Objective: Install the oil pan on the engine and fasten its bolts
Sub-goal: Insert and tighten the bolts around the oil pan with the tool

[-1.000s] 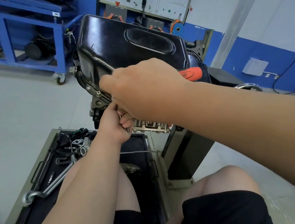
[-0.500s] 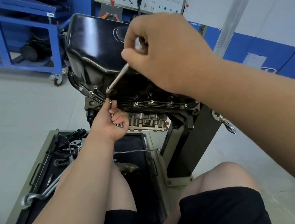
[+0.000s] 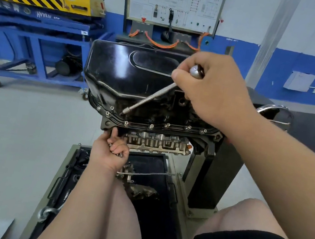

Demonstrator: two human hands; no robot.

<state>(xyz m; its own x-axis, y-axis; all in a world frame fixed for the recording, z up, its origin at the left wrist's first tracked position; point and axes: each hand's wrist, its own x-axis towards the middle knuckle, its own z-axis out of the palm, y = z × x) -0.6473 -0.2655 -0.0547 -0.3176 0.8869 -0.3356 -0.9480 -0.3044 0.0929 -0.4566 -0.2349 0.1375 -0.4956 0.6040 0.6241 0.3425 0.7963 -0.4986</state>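
A right hand [image 3: 215,93] is curled around the knob end of a long metal driver [image 3: 152,97]. The driver's shaft slants away toward 8 o'clock, and its tip sits at the rim of the black oil pan [image 3: 118,71], near a row of flange bolts [image 3: 151,126]. The pan sits on the engine [image 3: 154,143], at 9 o'clock from this hand. Lower, at 7 o'clock, the left hand [image 3: 108,154] is curled around several loose bolts [image 3: 120,155], its thumb raised against the engine's near corner. The pan is at 12 o'clock from this hand. Below lies a parts tray [image 3: 65,166].
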